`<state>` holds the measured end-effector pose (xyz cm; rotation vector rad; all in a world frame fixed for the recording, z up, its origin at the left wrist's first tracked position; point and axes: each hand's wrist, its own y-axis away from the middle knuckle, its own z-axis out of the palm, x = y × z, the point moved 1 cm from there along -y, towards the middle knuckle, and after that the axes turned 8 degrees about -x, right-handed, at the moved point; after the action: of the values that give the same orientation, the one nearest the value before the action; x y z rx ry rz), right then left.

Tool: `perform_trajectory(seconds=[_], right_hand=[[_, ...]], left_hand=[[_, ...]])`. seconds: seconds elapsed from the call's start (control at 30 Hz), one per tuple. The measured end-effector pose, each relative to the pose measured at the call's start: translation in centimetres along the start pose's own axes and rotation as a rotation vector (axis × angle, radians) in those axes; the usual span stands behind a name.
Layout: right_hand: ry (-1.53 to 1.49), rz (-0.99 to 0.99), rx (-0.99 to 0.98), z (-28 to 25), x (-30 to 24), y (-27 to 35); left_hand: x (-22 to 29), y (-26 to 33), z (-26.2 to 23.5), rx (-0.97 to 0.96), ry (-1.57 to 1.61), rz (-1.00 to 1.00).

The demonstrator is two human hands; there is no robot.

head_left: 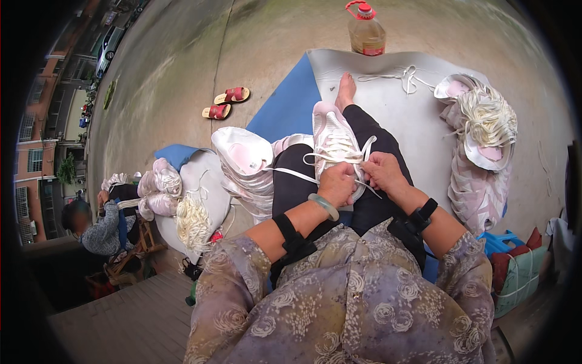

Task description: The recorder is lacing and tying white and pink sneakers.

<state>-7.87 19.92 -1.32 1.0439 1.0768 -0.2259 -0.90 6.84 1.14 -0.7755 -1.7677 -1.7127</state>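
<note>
A pale pink and white shoe upper lies across my lap, its toe pointing away from me. White shoelace crosses its front in several rows, and a loop stands up beside my right hand. My left hand is closed at the near end of the lacing, its fingertips turned down and partly hidden. With fingers pinched together, my right hand grips the shoelace just to the right of it. One lace end trails out below the hands. Another strand runs left over my thigh to a stack of shoe uppers.
More stacked uppers stand at right under a bundle of white laces. A pale sheet covers the ground. Beyond are an oil jug and red slippers. At left another person sits by uppers and a lace pile.
</note>
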Motion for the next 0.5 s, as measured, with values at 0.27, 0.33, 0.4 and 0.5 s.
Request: perform_trajectory(seconds=[0.27, 0.33, 0.4, 0.5], right_hand=[[-0.008, -0.223, 0.039, 0.5, 1.6, -1.0], [0.115, -0.298, 0.089, 0.5, 1.8, -1.2], [0.238, -0.373, 0.139, 0.3, 1.7, -1.3], [0.170, -0.257, 0.037, 0.0, 1.3, -0.8]], left_hand=[[0.2, -1.0, 0.3, -0.003, 0.089, 0.026], [0.1, -1.5, 0.2, -0.008, 0.087, 0.022], [0.1, -1.7, 0.2, -0.012, 0.083, 0.020], [0.4, -1.5, 0.3, -0.001, -0.014, -0.051]])
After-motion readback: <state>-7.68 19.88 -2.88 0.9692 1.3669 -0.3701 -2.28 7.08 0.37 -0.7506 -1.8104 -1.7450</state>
